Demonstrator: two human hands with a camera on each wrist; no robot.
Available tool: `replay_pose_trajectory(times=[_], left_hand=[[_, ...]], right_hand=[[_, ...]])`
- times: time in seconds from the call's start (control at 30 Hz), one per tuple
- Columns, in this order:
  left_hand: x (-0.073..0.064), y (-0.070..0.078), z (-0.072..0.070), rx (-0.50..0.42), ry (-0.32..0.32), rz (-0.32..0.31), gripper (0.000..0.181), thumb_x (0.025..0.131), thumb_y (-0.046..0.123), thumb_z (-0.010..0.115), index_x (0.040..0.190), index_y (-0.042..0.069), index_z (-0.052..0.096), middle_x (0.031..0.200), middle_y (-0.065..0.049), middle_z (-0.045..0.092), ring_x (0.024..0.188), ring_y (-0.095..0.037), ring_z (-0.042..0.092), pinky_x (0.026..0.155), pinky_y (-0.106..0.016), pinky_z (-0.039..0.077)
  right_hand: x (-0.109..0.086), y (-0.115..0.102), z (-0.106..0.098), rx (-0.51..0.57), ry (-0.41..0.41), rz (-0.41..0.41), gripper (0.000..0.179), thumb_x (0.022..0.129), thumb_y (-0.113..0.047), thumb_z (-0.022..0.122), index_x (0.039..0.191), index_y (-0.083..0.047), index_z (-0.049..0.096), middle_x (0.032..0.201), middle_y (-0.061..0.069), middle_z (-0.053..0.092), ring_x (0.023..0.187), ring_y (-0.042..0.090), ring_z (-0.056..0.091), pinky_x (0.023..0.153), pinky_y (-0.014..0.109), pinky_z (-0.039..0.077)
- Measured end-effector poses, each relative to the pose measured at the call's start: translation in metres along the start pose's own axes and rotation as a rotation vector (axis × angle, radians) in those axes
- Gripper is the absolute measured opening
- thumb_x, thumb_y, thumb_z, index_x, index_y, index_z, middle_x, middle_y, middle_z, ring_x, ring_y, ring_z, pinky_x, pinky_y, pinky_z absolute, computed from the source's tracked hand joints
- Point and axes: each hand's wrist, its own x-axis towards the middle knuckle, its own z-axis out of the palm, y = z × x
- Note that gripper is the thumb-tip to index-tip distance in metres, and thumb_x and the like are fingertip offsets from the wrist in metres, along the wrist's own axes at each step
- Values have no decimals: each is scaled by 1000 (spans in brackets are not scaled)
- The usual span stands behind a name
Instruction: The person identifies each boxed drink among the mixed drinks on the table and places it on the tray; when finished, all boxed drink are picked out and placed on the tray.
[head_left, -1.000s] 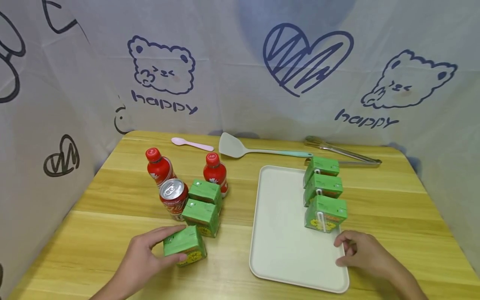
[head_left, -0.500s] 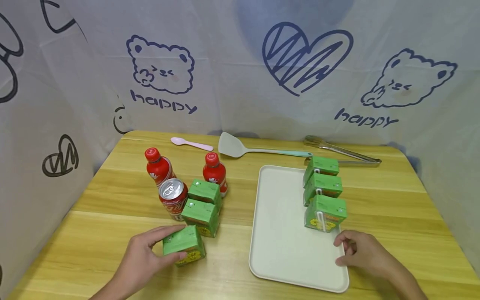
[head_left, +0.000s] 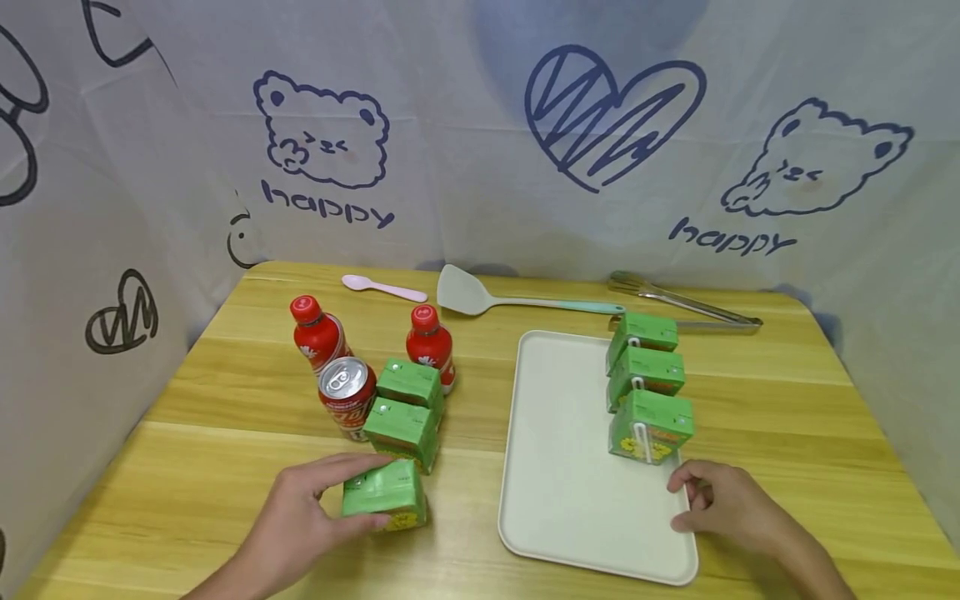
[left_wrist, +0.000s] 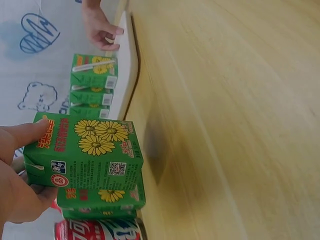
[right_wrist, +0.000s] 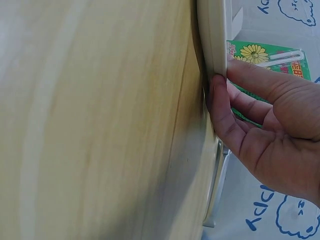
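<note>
My left hand (head_left: 296, 512) grips a green drink carton (head_left: 384, 487) between thumb and fingers. In the left wrist view that carton (left_wrist: 95, 150) shows yellow flowers, and a shadow falls on the table beside it. Two matching cartons (head_left: 401, 421) stand just beyond, next to a red can (head_left: 347, 382). At the right, my right hand (head_left: 723, 504) pinches the edge of a cream tray (head_left: 570, 533). The right wrist view shows thumb and fingers on either side of the tray rim (right_wrist: 214, 45). Three green cartons (head_left: 652, 412) stand in a row along the tray's right side.
Two red bottles with red caps, one at the left (head_left: 318, 333) and one nearer the tray (head_left: 430, 342), stand behind the cartons. Along the back lie a pink spoon (head_left: 382, 288), a spatula (head_left: 465, 292) and metal tongs (head_left: 697, 310). A drawn-on white cloth (head_left: 480, 150) hangs behind the table.
My left hand has moved a little to the right with the carton in its grip. My right hand and the tray have stayed in place.
</note>
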Motion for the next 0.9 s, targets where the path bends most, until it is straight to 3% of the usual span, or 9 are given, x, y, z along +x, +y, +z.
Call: replay_pose_trajectory(times=[0.4,0.7,0.9], left_hand=[[14,13,13,-50,-37,115,52,62,14,87,110,24,71,110,11,70,104,-8,64,89,-31,53],[34,25,25,-105,-98,83,50,63,18,87,110,23,71,112,6,70,108,-14,64,91,-33,52],[52,30,35,-110,-114,113,48,66,18,86,110,20,71,112,2,70,109,-18,64,92,-36,52]], right_hand=[[0,-1,0,-17,9,1,38,68,-17,83,96,-4,61,76,3,50,62,5,47,54,21,41],[-1,-1,-1,1,-1,3,38,69,-17,82,97,-3,61,76,4,50,62,6,47,54,21,41],[-1,-1,0,2,3,7,38,69,-17,83,97,-3,61,77,4,50,62,6,48,54,21,41]])
